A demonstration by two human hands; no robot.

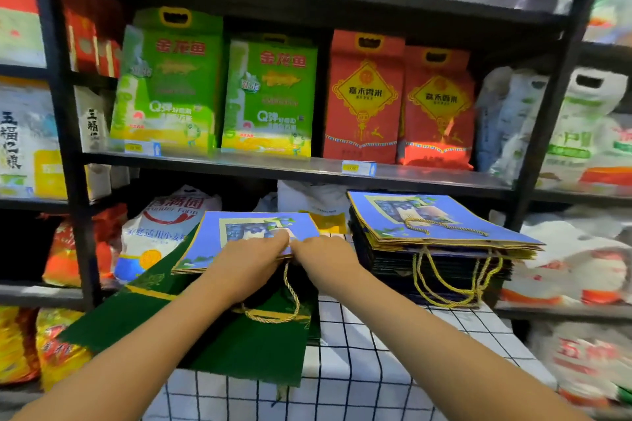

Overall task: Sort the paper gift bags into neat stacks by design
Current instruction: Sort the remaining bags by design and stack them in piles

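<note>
Shop shelving [307, 166] behind a desk [393, 369] with checked cloth. Green gift bags [239, 345] lie at left. Left hand [253, 260] and right hand [325, 256] pinch a blue gift bag [219, 232] above them; blue stack [441, 236] right. Green rice sacks [219, 89] read "金龙鱼".

blue gift bag [212, 243] flat atop green bags [246, 349]; blue stack [444, 232] beside

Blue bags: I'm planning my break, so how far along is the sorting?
Done: a tall stack of blue bags sits squared on the checked cloth. In hand: the left hand and right hand grip another blue bag at its near edge. Left: the green bags beneath lie fanned and unstacked.
</note>
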